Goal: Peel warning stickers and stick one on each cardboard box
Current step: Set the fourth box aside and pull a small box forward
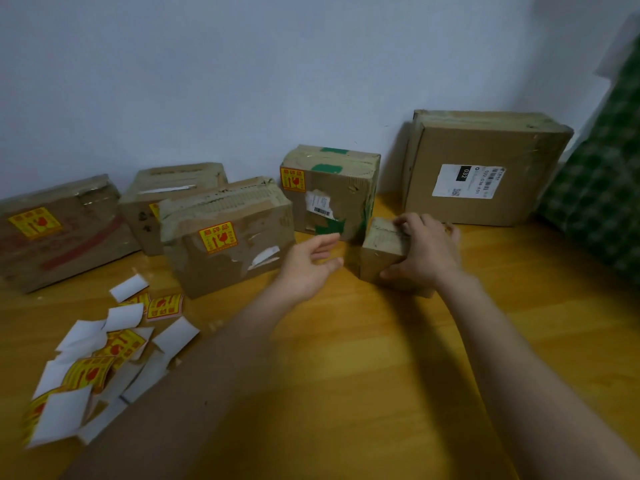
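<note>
- While the right hand [424, 252] grips the small cardboard box [382, 252], fingers curled over its top, it should be turned until a bare face shows for a sticker.
- The left hand [311, 261], open and empty, hovers just left of it.
- Peeled backings and warning stickers [119, 344] lie well left, nearer the person.
- All boxes are closed; contents hidden.

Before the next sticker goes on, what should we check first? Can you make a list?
1. Right hand grips the small box: ok.
2. Left hand free to fetch a sticker: ok.
3. Spare stickers lie on the floor: ok.
4. Small box has no sticker on its visible sides: ok; hidden sides, cannot tell.
5. Large box has its sticker: not ok, only a white label shows.
</note>
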